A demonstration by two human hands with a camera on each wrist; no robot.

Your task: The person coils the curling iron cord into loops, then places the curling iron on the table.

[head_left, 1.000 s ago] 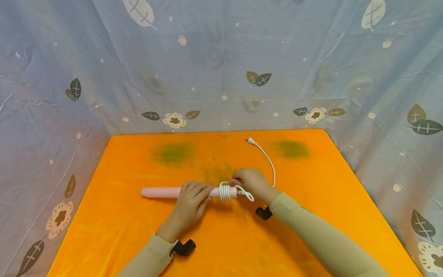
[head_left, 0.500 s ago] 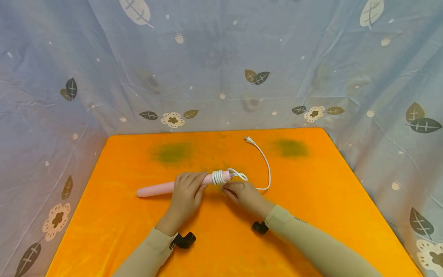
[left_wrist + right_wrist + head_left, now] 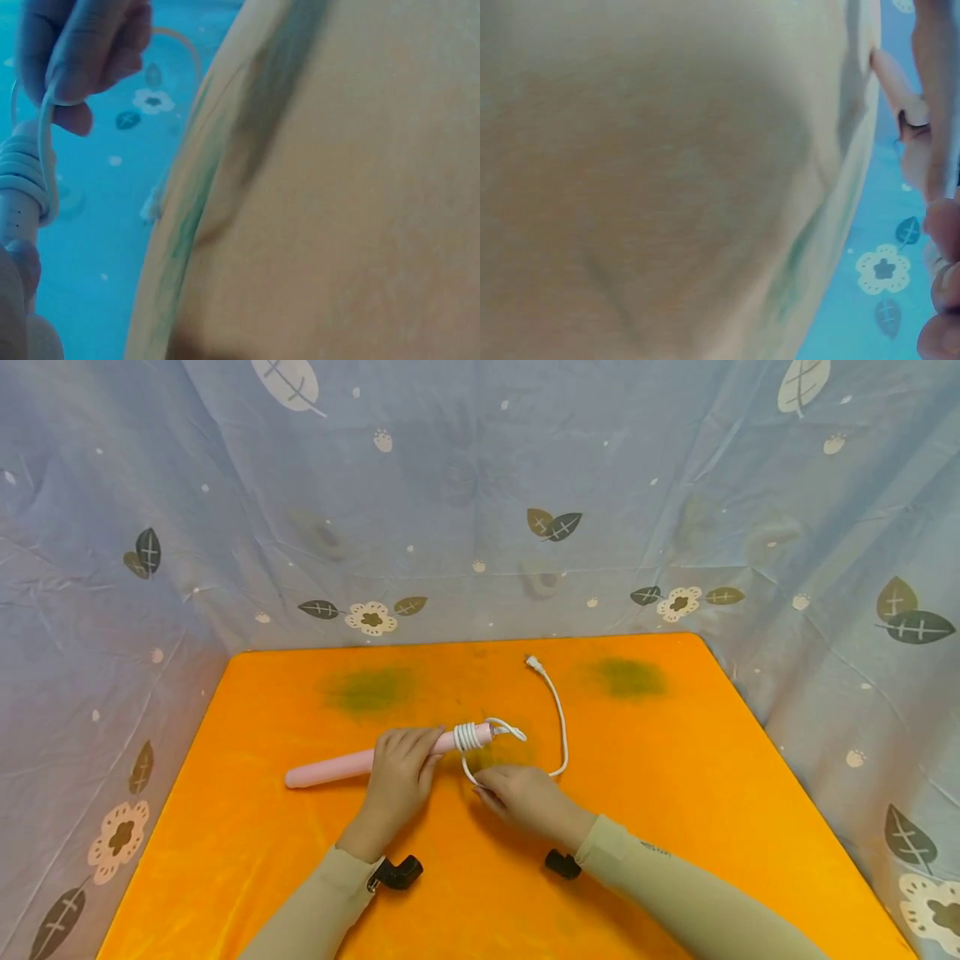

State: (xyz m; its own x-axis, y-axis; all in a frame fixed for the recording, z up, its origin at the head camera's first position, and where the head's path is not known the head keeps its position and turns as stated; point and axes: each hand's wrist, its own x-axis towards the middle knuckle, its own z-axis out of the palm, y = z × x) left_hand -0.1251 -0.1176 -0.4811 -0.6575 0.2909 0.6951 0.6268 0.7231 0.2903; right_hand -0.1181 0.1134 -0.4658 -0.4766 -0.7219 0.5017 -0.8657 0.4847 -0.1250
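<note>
A slim pink wand-shaped hair iron point(image 3: 330, 770) slants over the orange table, its cord end raised toward the back right. My left hand point(image 3: 399, 777) grips it around the middle, covering part of the body. Several turns of white cord point(image 3: 467, 737) wrap round it near the cord end. My right hand point(image 3: 521, 799) pinches a strand drawn down from these coils. In the left wrist view, the strand point(image 3: 49, 142) runs from the thumb and fingertip of the right hand point(image 3: 82, 52) to the coils point(image 3: 21, 169). The right wrist view shows only the right fingertips point(image 3: 946, 289) at its edge.
The loose cord point(image 3: 562, 718) curves back to a white two-prong plug point(image 3: 534, 663) near the far edge of the orange-covered table point(image 3: 247, 710). A grey-blue patterned curtain point(image 3: 465, 460) encloses the back and sides. Black wrist mounts point(image 3: 400, 872) jut out below the sleeves.
The right hand has moved from behind the hair iron to its near side, drawing out a strand of cord. The iron's cord end has tilted away and up. Plug and loose cord shifted slightly left.
</note>
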